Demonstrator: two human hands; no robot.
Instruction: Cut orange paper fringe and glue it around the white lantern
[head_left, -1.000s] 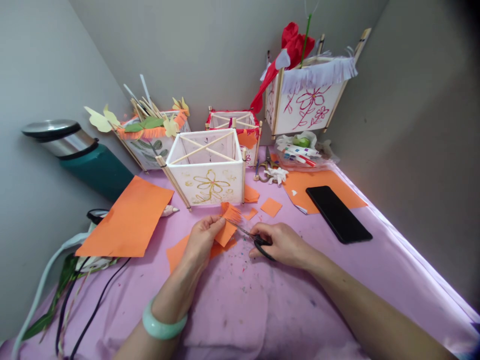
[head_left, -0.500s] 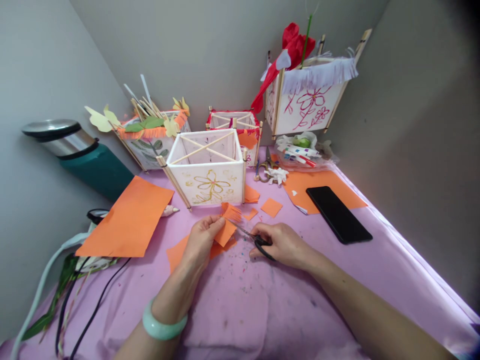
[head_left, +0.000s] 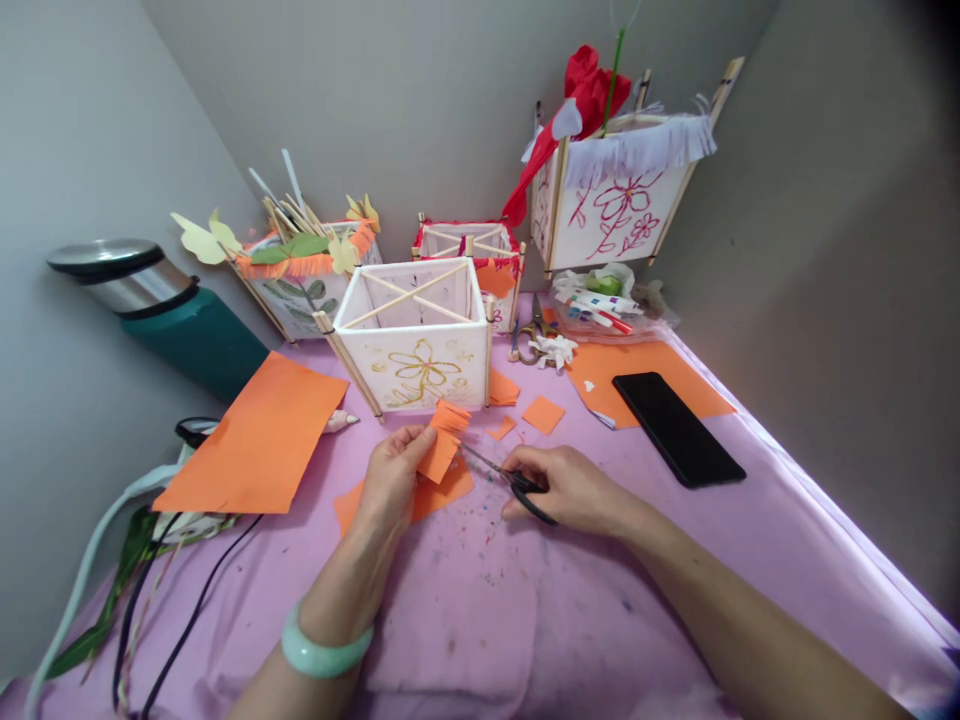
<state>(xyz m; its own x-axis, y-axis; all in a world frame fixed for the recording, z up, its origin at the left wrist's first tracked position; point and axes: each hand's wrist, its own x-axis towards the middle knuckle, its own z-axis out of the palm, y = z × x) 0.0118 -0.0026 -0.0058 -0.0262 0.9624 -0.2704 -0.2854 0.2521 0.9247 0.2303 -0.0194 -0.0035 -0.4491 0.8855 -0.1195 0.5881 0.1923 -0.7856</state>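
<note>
Between thumb and fingers, my left hand [head_left: 395, 465] pinches a small orange paper piece [head_left: 442, 445] whose upper part is cut into a fringe. My right hand [head_left: 559, 488] is closed round the black handles of a pair of scissors [head_left: 495, 466]. The blades point left, with their tip at the right edge of the paper. Under my left hand lies a larger orange sheet [head_left: 442, 490], partly hidden. Just behind stands a white lantern-like box [head_left: 420, 370] with wooden sticks at its corners and a yellow flower drawing. An orange square [head_left: 543, 414] lies to its right.
A black phone [head_left: 679, 430] rests partly on an orange sheet [head_left: 615, 360] at right. Left are a teal bottle [head_left: 195, 330], another orange sheet [head_left: 259, 440] and cables [head_left: 199, 600]. Decorated boxes, a second pair of scissors [head_left: 534, 325] and a bag of markers [head_left: 600, 305] stand behind.
My left hand has shifted slightly left with the fringed paper, which has turned and come away from between the blades. The right hand and scissors have hardly moved.
</note>
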